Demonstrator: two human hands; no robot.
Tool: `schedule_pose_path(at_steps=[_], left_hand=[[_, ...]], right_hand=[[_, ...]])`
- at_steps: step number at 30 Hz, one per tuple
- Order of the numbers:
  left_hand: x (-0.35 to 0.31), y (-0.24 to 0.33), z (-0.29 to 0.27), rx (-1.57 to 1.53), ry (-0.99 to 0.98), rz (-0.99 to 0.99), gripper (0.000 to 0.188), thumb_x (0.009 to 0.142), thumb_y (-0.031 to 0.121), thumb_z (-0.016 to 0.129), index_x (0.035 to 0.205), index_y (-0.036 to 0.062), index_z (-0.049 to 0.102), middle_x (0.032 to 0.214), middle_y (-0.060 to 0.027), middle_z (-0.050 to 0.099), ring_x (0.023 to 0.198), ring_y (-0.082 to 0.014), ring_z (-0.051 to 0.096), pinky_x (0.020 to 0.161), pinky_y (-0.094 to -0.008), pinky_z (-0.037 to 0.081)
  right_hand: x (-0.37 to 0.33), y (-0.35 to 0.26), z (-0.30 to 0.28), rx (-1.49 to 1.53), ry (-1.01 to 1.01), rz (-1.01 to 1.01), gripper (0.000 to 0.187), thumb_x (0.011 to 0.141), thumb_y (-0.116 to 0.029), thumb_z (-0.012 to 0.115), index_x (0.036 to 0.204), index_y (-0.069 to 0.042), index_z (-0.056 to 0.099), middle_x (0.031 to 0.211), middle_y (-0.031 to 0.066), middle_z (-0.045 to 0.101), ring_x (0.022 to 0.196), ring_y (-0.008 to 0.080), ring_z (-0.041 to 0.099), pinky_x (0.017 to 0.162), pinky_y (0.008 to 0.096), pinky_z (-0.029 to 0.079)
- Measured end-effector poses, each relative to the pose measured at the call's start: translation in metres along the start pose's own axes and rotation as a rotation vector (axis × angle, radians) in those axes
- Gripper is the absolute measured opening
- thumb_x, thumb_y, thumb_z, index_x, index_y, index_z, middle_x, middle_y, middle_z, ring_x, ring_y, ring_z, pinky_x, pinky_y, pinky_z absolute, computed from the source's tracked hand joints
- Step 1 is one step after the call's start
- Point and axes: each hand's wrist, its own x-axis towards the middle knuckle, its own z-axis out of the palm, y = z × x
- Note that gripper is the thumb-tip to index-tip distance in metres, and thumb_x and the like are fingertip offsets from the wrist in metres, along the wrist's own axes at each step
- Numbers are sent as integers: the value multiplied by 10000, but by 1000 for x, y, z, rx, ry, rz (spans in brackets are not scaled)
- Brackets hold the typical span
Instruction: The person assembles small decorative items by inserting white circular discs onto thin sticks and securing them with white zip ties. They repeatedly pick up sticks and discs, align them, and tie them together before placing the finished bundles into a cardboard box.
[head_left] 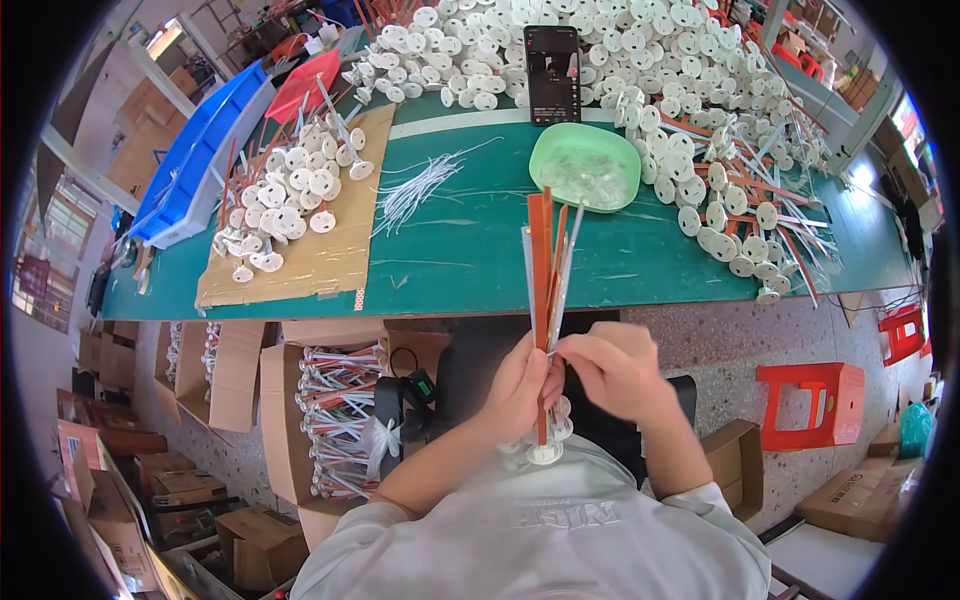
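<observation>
Upright before my chest stands a bundle of flat orange and white strips (540, 265), with white round disc ends (545, 453) at its bottom. My left hand (522, 378) is closed round the middle of this bundle. At the same height, my right hand (618, 372) pinches a thin white tie against the strips; much of the tie is hidden by fingers. A loose pile of similar thin white ties (420, 190) lies on the green table (450, 265) beyond the bundle.
A light green bowl (628, 150) and an upright phone (553, 75) stand behind the bundle. Heaped white-disc sticks (680, 160) cover the table's back and right. More discs (298, 180) lie on cardboard (340, 250) at left, beside a blue bin (195, 165). Below are a filled carton (285, 420) and red stool (815, 400).
</observation>
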Motion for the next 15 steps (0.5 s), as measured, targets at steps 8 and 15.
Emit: schedule_pose_path(at_steps=[8,15], left_hand=[[-7,9,1,277,57,21,414,1005,435,369,1100,45,469,656,41,384,550,-48,376,498,-214,326],[-5,26,1,-187,-344,-133,608,971,544,361,982,-49,496,609,50,361,478,-62,353,484,-228,319]], right_hand=[[-16,-36,9,28,85,211,167,827,17,626,954,6,518,723,121,627,579,221,632,512,285,484],[-34,-8,15,1060,236,517,138,890,11,566,965,-14,453,664,80,592,504,108,560,455,258,418]])
